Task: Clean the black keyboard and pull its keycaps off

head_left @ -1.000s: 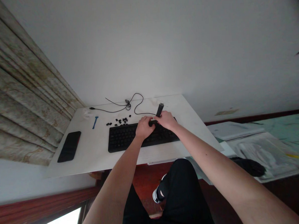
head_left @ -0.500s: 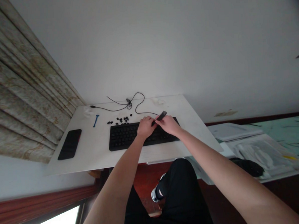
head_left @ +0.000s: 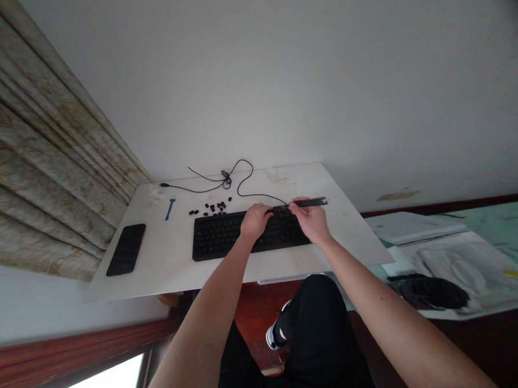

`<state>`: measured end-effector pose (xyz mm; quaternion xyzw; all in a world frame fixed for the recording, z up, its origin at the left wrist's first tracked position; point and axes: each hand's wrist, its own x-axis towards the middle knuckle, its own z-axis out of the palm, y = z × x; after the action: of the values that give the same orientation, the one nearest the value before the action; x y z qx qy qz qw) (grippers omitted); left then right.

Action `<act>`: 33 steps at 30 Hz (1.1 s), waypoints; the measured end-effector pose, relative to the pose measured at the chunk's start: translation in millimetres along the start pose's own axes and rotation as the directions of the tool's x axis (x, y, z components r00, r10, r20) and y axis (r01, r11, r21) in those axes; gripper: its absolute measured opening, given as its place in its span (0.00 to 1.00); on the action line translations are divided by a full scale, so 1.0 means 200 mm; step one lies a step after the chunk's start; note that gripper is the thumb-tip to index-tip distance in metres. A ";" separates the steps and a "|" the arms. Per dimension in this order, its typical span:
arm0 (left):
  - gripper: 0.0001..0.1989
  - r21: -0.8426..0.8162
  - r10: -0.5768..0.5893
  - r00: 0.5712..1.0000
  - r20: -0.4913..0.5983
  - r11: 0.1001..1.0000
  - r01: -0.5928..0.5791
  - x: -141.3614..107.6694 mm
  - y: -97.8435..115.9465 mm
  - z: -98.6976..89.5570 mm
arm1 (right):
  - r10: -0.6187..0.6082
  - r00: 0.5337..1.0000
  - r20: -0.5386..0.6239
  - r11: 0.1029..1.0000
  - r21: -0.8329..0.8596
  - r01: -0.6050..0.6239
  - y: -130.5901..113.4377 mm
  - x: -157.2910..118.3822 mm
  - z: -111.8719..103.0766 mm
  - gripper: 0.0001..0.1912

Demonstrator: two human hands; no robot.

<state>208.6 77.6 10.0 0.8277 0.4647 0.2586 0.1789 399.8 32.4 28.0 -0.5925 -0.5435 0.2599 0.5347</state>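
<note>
A black keyboard [head_left: 220, 237] lies on the white table. My left hand [head_left: 255, 220] rests on its far middle part, fingers bent at the back edge and thumb to the right. My right hand [head_left: 311, 219] is closed around a slim black tool [head_left: 311, 202] with a pale right end. This tool lies nearly level above the keyboard's far right edge, its left end close to the keys; its exact kind is unclear. Several small black keycaps [head_left: 218, 206] are scattered behind the keyboard's left half.
A black cable [head_left: 254, 195] with a knotted bundle runs along the back of the table [head_left: 352, 235]. To the left lie a blue stick-like tool [head_left: 170, 209] and a black phone [head_left: 126, 250]. A dark bag-like object [head_left: 435, 292] sits lower right.
My right hand has moved right, away from my left hand, and the slim black tool has swung from slanting to nearly level. My left hand stays on the keyboard.
</note>
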 end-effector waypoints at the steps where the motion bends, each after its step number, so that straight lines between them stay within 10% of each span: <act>1: 0.12 -0.008 -0.004 1.000 -0.008 1.000 0.004 0.00 0.00 0.00 | 0.025 0.999 -0.045 0.999 0.026 -0.024 0.02 0.03 -0.04 0.23; 8: 0.15 -0.021 -0.033 0.995 -0.089 0.999 0.031 0.00 -0.01 0.01 | 0.268 0.927 -0.264 0.950 0.234 -0.208 0.23 0.16 -0.29 0.22; 19: 0.11 -0.307 -0.324 0.939 -0.113 0.911 0.277 0.05 -0.05 -0.09 | 0.274 0.887 -0.372 0.961 0.142 -0.237 0.34 0.11 -0.31 0.17; 27: 0.11 0.166 -0.293 0.953 -0.073 0.939 0.301 -0.03 -0.34 -0.37 | 0.262 0.891 -0.371 0.964 0.147 -0.222 0.32 0.10 -0.32 0.17; 33: 0.16 0.153 -0.222 0.951 -0.214 0.954 0.257 -0.08 -0.22 -0.29 | 0.259 0.892 -0.370 0.964 0.163 -0.212 0.32 0.09 -0.32 0.18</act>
<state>137.5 89.1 28.3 0.7486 0.5984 0.2717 0.0877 484.5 37.8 -7.4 -0.6609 -0.3346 0.2321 0.6304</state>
